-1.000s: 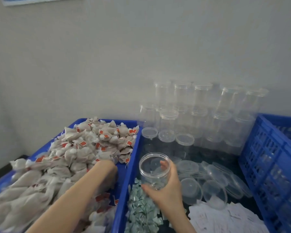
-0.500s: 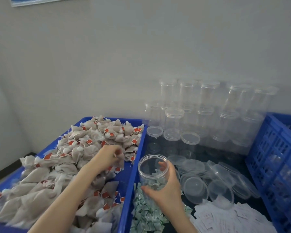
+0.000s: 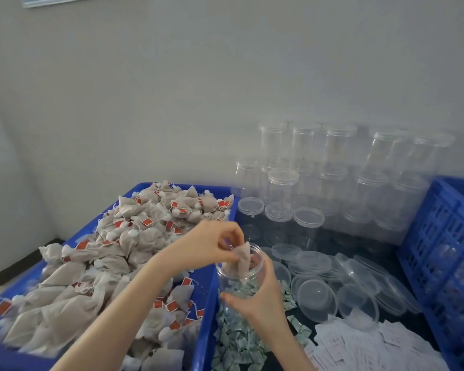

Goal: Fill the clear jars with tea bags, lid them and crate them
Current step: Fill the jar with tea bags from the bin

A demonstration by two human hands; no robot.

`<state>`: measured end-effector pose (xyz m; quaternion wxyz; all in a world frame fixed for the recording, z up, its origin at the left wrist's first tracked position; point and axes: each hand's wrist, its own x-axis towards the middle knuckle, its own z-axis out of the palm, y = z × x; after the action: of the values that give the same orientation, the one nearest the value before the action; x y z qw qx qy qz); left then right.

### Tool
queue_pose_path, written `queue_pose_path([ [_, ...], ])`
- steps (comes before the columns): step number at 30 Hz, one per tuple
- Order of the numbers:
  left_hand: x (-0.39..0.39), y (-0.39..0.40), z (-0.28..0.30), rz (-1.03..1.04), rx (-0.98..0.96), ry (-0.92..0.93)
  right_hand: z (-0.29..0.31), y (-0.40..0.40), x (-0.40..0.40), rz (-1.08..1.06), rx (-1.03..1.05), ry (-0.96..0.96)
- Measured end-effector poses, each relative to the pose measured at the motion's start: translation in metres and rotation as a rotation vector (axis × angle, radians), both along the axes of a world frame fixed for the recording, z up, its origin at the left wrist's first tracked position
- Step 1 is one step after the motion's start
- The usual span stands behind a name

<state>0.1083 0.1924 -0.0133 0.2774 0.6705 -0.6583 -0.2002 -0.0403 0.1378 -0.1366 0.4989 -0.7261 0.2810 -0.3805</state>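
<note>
Over jar [image 3: 240, 274] now, left hand [image 3: 206, 246] pinching tea bag [image 3: 241, 259], right hand [image 3: 255, 298] gripping jar

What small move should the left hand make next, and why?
Probably let go of the tea bag so that it drops in. The left hand pinches it at the mouth of the jar, partly inside, while the right hand holds the jar upright.

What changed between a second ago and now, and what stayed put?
The left hand left the tea bag tray, moved right and now pinches a tea bag over the mouth of the clear jar. The right hand holds the jar as before; the stacked jars and loose lids are unchanged.
</note>
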Motion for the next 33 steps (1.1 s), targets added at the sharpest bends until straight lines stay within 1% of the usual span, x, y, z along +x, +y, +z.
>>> queue_pose_path([
  [2,0.002,-0.001,-0.01,-0.058,0.07,0.044,0.001,0.001,0.0,0.003,-0.018,0.005],
  [3,0.005,-0.001,-0.01,-0.068,0.064,0.097,0.001,0.001,0.0,0.002,-0.021,0.004],
  [5,0.02,-0.004,-0.009,-0.014,-0.027,0.17,0.0,0.0,-0.002,-0.003,-0.016,0.002],
  [6,0.03,-0.007,-0.011,0.061,-0.088,0.154,0.0,0.0,-0.003,-0.003,-0.01,0.003],
  [7,0.043,-0.011,-0.016,0.167,-0.125,0.081,0.001,0.0,-0.004,-0.003,-0.003,0.005],
  [8,0.056,-0.015,-0.023,0.288,-0.119,-0.056,0.001,0.0,-0.005,-0.004,0.002,0.01],
  [9,0.07,-0.018,-0.033,0.401,-0.063,-0.234,0.002,0.0,-0.006,-0.007,0.004,0.012],
  [11,0.095,-0.021,-0.058,0.556,0.16,-0.575,0.005,0.0,-0.006,-0.005,0.0,0.016],
  [12,0.103,-0.021,-0.071,0.598,0.294,-0.685,0.007,0.001,-0.006,0.002,-0.002,0.019],
  [13,0.108,-0.02,-0.081,0.625,0.396,-0.773,0.008,0.001,-0.006,0.009,-0.004,0.022],
  [14,0.112,-0.019,-0.089,0.639,0.437,-0.853,0.009,0.0,-0.006,0.015,-0.007,0.02],
  [15,0.117,-0.018,-0.096,0.648,0.435,-0.914,0.009,0.0,-0.005,0.021,-0.008,0.017],
  [17,0.121,-0.018,-0.1,0.674,0.378,-0.967,0.01,-0.002,-0.004,0.027,-0.01,0.016],
  [19,0.12,-0.02,-0.092,0.677,0.406,-0.925,0.01,-0.003,-0.003,0.021,-0.011,0.019],
  [20,0.121,-0.023,-0.087,0.691,0.438,-0.847,0.011,-0.004,-0.002,0.018,-0.015,0.022],
  [23,0.129,-0.026,-0.074,0.751,0.53,-0.532,0.011,-0.005,0.0,0.007,-0.028,0.024],
  [25,0.134,-0.024,-0.072,0.795,0.507,-0.381,0.011,-0.007,0.001,0.005,-0.029,0.022],
  [27,0.137,-0.021,-0.078,0.819,0.42,-0.314,0.012,-0.007,0.001,0.009,-0.025,0.024],
  [29,0.137,-0.018,-0.079,0.83,0.346,-0.341,0.012,-0.008,0.001,0.011,-0.028,0.024],
  [32,0.132,-0.008,-0.073,0.806,0.319,-0.335,0.012,-0.008,0.001,0.018,-0.021,0.013],
  [33,0.128,-0.004,-0.067,0.79,0.281,-0.354,0.012,-0.008,0.001,0.023,-0.018,0.011],
])
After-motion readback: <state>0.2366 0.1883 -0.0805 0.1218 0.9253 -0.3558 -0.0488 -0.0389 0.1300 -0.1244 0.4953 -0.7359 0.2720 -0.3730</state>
